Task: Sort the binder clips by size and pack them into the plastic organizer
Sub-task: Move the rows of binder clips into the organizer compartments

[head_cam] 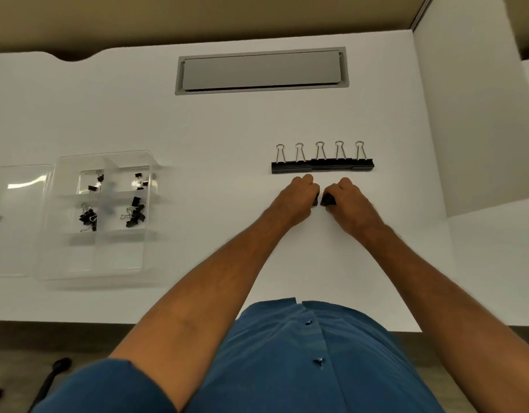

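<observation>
- White bench (197, 129) fills the frame, a grey hatch (261, 71) set into it at upper centre.
- Clear plastic organizer (63, 263) sits left of centre, small binder clips (133, 216) in four compartments.
- Five large clips (323, 165) stand in a row right of centre.
- Just below them, left hand (299, 198) and right hand (348, 201) each curl round a black clip (328, 200).

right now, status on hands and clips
Left hand, right hand each gripping a black clip. Five large clips rowed beyond. Organizer partly filled. Nothing blocking.
</observation>
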The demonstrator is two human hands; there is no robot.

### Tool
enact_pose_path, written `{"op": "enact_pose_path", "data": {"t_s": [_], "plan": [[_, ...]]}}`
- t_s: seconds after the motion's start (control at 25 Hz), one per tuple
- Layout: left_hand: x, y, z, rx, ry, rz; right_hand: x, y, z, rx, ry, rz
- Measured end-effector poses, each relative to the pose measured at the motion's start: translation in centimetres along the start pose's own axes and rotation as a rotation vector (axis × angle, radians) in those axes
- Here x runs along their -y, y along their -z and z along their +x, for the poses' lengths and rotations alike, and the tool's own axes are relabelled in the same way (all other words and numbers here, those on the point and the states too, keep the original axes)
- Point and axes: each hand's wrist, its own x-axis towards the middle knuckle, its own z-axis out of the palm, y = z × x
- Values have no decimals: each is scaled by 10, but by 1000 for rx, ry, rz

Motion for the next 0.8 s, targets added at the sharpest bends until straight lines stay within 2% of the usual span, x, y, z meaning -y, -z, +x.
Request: {"op": "enact_pose_path", "data": {"t_s": [0.2,0.4,0.6,0.8], "plan": [[12,3,-34,15,21,-94,16,3,-18,3,-30,-2],[44,20,-102,-90,69,-205,54,-14,-31,-26,51,94],[97,42,-191,-213,140,-297,125,-38,-28,15,170,199],[152,66,-270,-338,339,-326,220,-54,-18,99,294,242]]}}
